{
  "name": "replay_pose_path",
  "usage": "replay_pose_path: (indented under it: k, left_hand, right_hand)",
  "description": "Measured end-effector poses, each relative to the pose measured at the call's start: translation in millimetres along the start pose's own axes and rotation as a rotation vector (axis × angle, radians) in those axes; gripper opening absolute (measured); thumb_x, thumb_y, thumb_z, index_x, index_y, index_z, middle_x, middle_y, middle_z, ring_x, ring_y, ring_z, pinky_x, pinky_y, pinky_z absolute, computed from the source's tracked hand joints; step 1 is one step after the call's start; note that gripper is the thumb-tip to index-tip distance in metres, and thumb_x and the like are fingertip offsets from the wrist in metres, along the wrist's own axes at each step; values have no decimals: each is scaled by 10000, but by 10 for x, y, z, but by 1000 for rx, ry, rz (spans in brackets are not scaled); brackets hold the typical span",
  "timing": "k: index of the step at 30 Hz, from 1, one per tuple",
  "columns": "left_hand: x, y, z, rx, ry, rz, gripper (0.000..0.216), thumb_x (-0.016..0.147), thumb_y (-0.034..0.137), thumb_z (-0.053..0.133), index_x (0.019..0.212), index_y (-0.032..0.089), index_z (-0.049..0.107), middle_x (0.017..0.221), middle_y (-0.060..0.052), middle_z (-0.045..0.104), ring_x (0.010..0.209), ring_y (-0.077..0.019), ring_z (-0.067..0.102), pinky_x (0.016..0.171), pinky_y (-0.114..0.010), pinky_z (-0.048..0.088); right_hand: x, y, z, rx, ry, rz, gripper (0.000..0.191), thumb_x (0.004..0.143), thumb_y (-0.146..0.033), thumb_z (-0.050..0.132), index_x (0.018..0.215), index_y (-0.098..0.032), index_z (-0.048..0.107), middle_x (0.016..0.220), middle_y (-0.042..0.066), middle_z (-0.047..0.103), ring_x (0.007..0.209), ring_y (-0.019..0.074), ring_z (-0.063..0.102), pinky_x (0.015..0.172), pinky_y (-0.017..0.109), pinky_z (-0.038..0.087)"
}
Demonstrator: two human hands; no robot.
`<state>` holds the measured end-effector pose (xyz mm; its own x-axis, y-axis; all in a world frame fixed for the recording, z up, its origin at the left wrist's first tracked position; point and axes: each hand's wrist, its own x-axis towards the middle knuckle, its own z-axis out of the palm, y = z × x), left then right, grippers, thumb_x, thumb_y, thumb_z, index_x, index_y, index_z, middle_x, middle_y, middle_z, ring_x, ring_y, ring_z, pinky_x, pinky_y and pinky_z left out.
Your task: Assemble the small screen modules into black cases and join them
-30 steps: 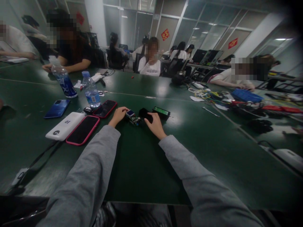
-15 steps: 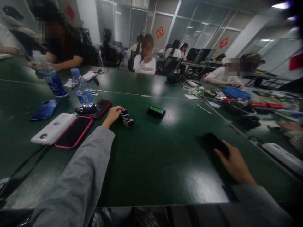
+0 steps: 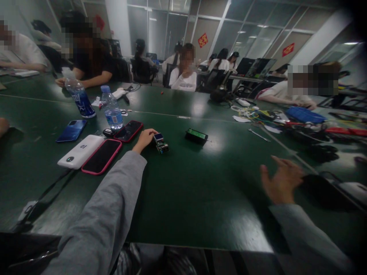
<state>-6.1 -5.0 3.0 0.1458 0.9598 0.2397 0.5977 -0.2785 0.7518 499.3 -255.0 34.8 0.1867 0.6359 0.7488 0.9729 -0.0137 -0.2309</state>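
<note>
Fingers of my left hand (image 3: 145, 139) are closed at the upper left edge of a small circuit board (image 3: 162, 145) with a little screen, tilted over the table. To its right lies a black case (image 3: 196, 139) with a green circuit board in it. My right hand (image 3: 282, 182) is raised over the right side of the table, fingers apart and somewhat blurred, with nothing in it. Just right of that hand is a dark, blurred object (image 3: 322, 189) whose kind I cannot make out.
Left of my arm are a pink-edged phone (image 3: 101, 156), a white power bank (image 3: 80, 152), another phone (image 3: 129, 131), a blue phone (image 3: 71, 130) and two bottles (image 3: 114, 114). A wrench (image 3: 259, 135), cables and a blue tray (image 3: 305, 114) lie at right. Several people sit around.
My right hand has let go of the black object, which is now farther right, and its fingers have spread. The left hand stays at the circuit board. The view has shifted slightly.
</note>
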Motion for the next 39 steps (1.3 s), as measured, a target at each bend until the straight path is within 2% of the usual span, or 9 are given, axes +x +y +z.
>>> replay_pose_path:
  k: [1,3,5,7,11,13,17,24,39]
  left_hand:
    - [1,-4,2,8,3,0,283,871,160,470,940,194,742,1030,-60,743,974,-187,657,901,-312,491]
    - [4,-10,5,18,4,4,280,868,156,475,940,191,743,1032,-62,743,976,-188,658,911,-312,488]
    - [9,-15,5,18,-1,9,281,866,155,474,944,185,742,1032,-67,744,973,-190,660,915,-315,486]
    - [15,-16,4,24,-8,13,287,860,148,469,943,181,742,1031,-68,745,973,-191,661,914,-313,486]
    - [24,-2,1,39,-12,41,299,844,135,459,941,170,740,1009,-67,749,951,-185,665,885,-293,495]
    - [26,10,1,36,-11,36,300,844,142,458,945,169,739,998,-67,751,930,-182,667,863,-286,502]
    - [32,24,7,43,-6,22,294,849,156,458,923,181,741,985,-53,753,922,-177,668,866,-282,502]
    - [39,28,25,38,6,29,292,842,141,466,895,189,749,970,-40,754,909,-170,670,896,-290,500]
    - [60,-7,37,23,-15,14,310,847,134,453,942,186,744,905,-45,753,873,-162,688,852,-285,515]
  right_hand:
    - [2,-256,157,-19,-3,18,613,931,-600,377,1487,-345,336,1379,188,424,1345,448,308,980,745,245]
    - [-4,-903,492,73,-167,-74,560,954,-538,393,1454,-286,390,1332,182,470,1289,408,398,959,676,354]
    - [-7,-1612,790,201,-357,-265,558,966,-499,415,1467,-260,354,1404,172,420,1305,370,397,980,616,387]
    - [7,-2236,1008,286,-416,-360,526,986,-437,420,1468,-244,342,1427,163,405,1326,324,387,1026,552,385]
    - [64,-2930,1248,386,-495,-605,494,993,-381,448,1471,-301,347,1541,89,309,1410,300,283,1115,528,319]
    - [81,-3017,1310,416,-550,-681,488,992,-377,459,1467,-331,355,1572,47,270,1434,304,242,1118,544,322]
    - [92,-2982,1335,451,-613,-619,489,982,-358,475,1457,-284,382,1569,55,285,1393,322,307,1039,560,428]
    - [114,-2980,1273,554,-573,-565,368,977,-220,430,1333,-233,522,1471,66,418,1285,278,426,1053,524,452]
    - [119,-2913,1420,711,-478,-200,284,987,-273,375,1194,-192,553,1144,113,573,1057,238,573,948,412,492]
